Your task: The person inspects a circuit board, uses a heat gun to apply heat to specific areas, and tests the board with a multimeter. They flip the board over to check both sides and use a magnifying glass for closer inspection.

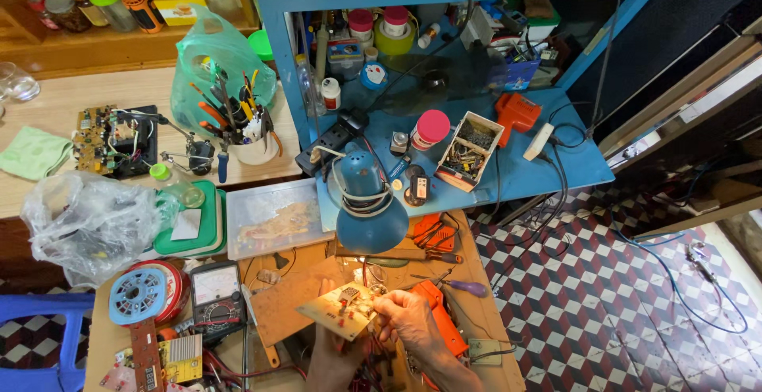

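A small tan circuit board (340, 310) with a few components on it is lit by the blue desk lamp (367, 205) just above. My left hand (332, 354) holds the board from below, near its front edge. My right hand (409, 319) grips the board's right side, fingers curled onto it. Both hands are low in the head view, over a cluttered wooden workbench (313, 257). An orange tool (438, 313) lies right beside my right hand.
An analog multimeter (216, 293), a blue round part (136, 296) and boards lie left of my hands. A purple-handled screwdriver (464, 287) lies to the right. A blue shelf (508, 166) carries jars, a parts box and an orange tool. A cup of hand tools (242, 134) stands behind. Checkered floor at right.
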